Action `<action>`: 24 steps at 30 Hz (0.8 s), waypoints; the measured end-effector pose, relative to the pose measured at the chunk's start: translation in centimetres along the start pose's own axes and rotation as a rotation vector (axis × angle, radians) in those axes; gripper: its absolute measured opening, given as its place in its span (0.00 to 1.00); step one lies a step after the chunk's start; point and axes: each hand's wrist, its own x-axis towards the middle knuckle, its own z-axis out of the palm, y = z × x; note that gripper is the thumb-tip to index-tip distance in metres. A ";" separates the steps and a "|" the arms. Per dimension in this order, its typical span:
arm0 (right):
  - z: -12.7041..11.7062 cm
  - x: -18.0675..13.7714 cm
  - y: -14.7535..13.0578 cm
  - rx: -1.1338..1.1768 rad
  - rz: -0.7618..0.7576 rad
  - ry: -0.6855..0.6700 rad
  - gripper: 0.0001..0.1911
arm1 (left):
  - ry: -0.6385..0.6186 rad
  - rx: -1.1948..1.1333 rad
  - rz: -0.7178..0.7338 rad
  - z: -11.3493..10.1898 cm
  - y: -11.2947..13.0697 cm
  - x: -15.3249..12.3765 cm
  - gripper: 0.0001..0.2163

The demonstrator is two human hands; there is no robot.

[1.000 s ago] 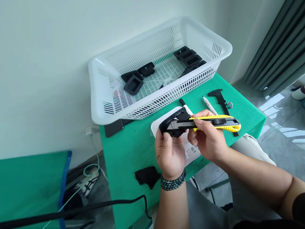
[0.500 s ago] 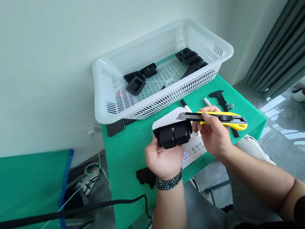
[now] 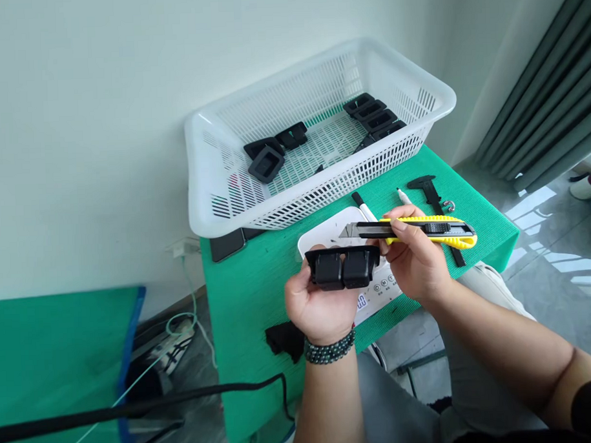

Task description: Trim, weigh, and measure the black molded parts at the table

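Observation:
My left hand (image 3: pixel 322 308) is closed around a black plastic part (image 3: pixel 343 270) with two boxy cups under a flat rim. In my right hand (image 3: pixel 417 253) lies a yellow utility knife (image 3: pixel 429 231), its blade out and pointing left, just above the part's rim. Some right fingers are close to the part's right end; whether they touch it I cannot tell. Beneath both hands sits a white digital scale (image 3: pixel 371 309), partly covered, with small dark scraps on its tray. A black crumpled thing (image 3: pixel 284 340) lies left of my left wrist.
A white plastic basket (image 3: pixel 295 212) holding several black parts (image 3: pixel 267 164) stands at the back of the green-covered table (image 3: pixel 249 281). Black calipers (image 3: pixel 427 191), a black-capped marker (image 3: pixel 363 206) and a white pen (image 3: pixel 402 196) lie near the scale. A dark phone-like slab (image 3: pixel 227 245) rests by the basket.
My left hand has turned the black part, so its rim now lies more level and its cups face me. The blade tip has come slightly lower and is apart from the rim.

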 end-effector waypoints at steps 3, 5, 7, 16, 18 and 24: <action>-0.1 0.0 0.0 0.020 0.060 -0.047 0.11 | 0.003 0.010 -0.071 -0.2 0.2 0.3 0.18; -0.2 0.1 0.0 0.044 0.111 -0.078 0.11 | -0.009 0.016 -0.125 -0.2 0.2 0.6 0.20; -0.2 0.2 -0.1 0.063 0.146 -0.099 0.12 | -0.020 0.011 -0.155 -0.1 0.2 0.8 0.22; -0.3 0.4 -0.4 0.047 0.150 -0.098 0.13 | 0.036 0.083 0.094 -0.1 -0.7 1.0 0.09; -0.3 0.3 -0.3 0.020 0.125 -0.091 0.14 | 0.049 0.126 0.161 0.0 -0.8 1.0 0.08; -0.3 0.1 -0.1 -0.069 0.054 -0.089 0.15 | 0.045 0.323 0.417 1.0 -0.8 0.5 0.11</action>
